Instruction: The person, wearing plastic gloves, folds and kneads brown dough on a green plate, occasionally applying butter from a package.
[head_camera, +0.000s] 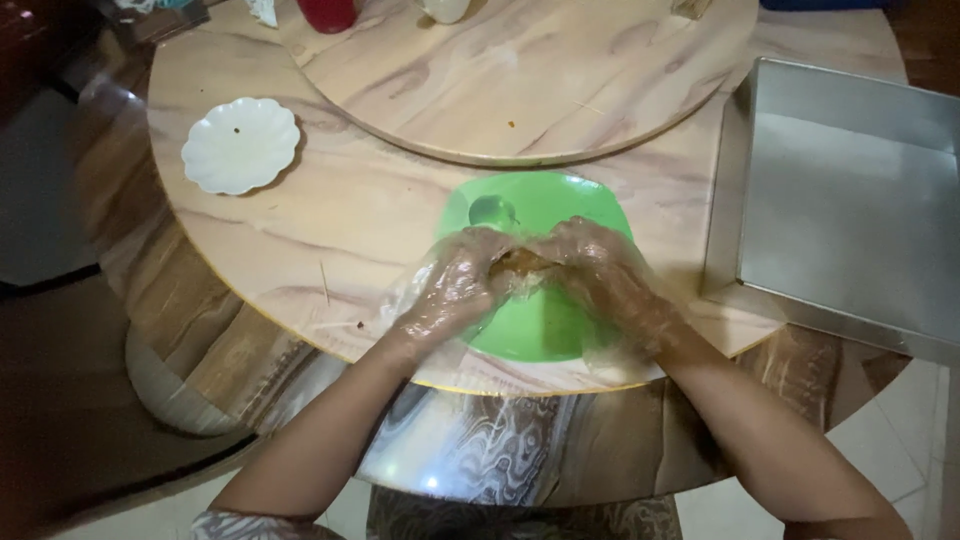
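While both hands meet over the green bowl (540, 320) in the lower middle of the frame, they press a brownish lump of food (520, 264) between them. The left hand (455, 285) and the right hand (600, 275) each wear a thin clear plastic glove, and the fingers of both curl closed around the lump from either side, so it sits pinched between the fingertips just above the bowl's inside. How much of it lies hidden behind the fingers I cannot tell.

To do this well, the lump is best kept low and centred over the bowl, so that any crumbs fall inside, with even pressure from both sides and the loose glove film kept out of the food.

The bowl stands close to the near edge of the round wooden table (330, 240), leaving little margin toward the person. At the right of the frame a square metal tray (850, 230) lies near the right wrist, its near corner overhanging the table edge. Above the bowl, the raised turntable (540, 80) has its rim just beyond the bowl. A white scalloped plate (240, 145) sits well apart at the upper left, with bare tabletop between it and the bowl.
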